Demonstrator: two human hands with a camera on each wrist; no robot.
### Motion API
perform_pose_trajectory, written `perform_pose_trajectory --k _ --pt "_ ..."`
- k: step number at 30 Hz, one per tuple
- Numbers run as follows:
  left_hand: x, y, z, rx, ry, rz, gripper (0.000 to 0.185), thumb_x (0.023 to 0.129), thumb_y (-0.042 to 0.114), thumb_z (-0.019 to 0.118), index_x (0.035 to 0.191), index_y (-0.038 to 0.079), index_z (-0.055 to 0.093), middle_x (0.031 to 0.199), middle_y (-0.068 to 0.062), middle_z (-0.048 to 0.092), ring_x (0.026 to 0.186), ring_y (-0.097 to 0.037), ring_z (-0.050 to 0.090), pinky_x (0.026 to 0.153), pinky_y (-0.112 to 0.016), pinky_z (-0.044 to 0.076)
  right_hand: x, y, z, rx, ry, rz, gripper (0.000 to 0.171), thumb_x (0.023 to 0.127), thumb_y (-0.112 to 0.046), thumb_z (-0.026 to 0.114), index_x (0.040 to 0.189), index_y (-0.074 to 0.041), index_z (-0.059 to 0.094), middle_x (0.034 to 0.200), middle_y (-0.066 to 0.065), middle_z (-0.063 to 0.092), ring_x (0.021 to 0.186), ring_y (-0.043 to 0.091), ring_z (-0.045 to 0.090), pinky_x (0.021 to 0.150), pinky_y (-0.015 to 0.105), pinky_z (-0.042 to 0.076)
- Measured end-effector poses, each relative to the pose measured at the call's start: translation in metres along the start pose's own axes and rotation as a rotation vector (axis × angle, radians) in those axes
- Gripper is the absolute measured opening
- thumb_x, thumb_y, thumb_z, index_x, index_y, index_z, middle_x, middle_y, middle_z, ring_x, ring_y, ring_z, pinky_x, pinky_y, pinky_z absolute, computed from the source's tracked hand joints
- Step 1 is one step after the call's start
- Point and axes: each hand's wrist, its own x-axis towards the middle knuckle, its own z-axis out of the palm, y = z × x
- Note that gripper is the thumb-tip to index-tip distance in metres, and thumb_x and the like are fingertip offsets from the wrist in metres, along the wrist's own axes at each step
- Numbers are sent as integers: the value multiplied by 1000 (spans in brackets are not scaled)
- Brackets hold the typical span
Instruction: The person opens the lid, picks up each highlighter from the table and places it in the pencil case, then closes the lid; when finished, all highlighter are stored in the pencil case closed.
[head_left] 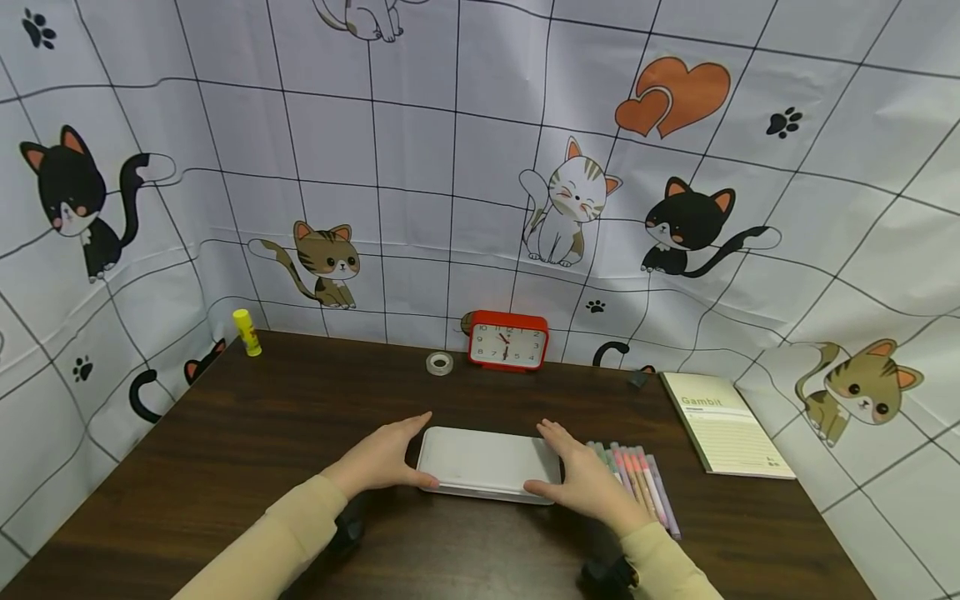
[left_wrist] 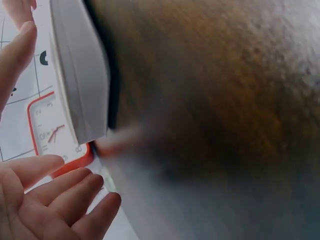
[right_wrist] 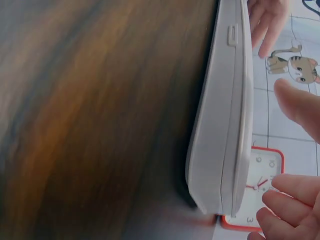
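Note:
A flat white case (head_left: 487, 462) lies on the dark wooden table (head_left: 247, 433), near the front edge. My left hand (head_left: 417, 450) is at its left end, thumb at the front corner and fingers reaching along the side. My right hand (head_left: 551, 457) frames the right end the same way. In the left wrist view the fingers (left_wrist: 65, 195) are straight and stand a little off the case (left_wrist: 80, 75). The right wrist view shows the case (right_wrist: 225, 125) edge-on, with relaxed fingers (right_wrist: 295, 200) beside it. Neither hand is curled round it.
Several coloured pens (head_left: 637, 483) lie just right of my right hand, and a notebook (head_left: 723, 425) further right. At the back stand a red clock (head_left: 507, 340), a tape roll (head_left: 439, 363) and a yellow glue stick (head_left: 247, 332). A cat-print sheet walls in the table.

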Motion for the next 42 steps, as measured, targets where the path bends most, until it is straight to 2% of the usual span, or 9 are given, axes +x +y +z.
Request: perform_pose_trajectory --k 7,12,19,36,42 --pt "3 -3 6 -10 -24 -7 109 63 53 83 145 -2 35 143 -21 44 129 -34 46 104 -47 38 5 -8 10 2 -3 -93 79 78 -42 76 138 1 47 142 18 46 133 33 41 103 50 37" --pt "3 -4 9 -16 -39 -1 108 65 49 83 145 -2 33 142 -23 44 128 -36 46 103 -47 39 9 -15 14 -4 -9 -133 76 79 -41 75 136 2 49 140 19 48 130 35 44 102 52 38" --pt "4 -3 11 -22 -46 11 106 66 47 84 145 -3 34 141 -22 45 128 -35 47 103 -47 40 12 -22 20 -39 -19 -133 72 78 -37 77 134 0 52 138 18 51 128 34 47 103 49 39" --pt "2 1 11 -11 -56 -29 108 65 46 84 146 -3 31 136 -22 50 122 -33 52 98 -45 44 17 -30 27 -100 -20 -171 71 75 -34 79 131 3 54 134 20 53 126 33 49 102 45 41" --pt "2 -1 14 45 -48 -14 106 64 39 87 145 -3 33 136 -23 50 122 -35 52 99 -46 43 18 -31 27 -146 -16 -178 68 75 -35 79 128 2 58 134 18 54 124 32 51 100 45 43"
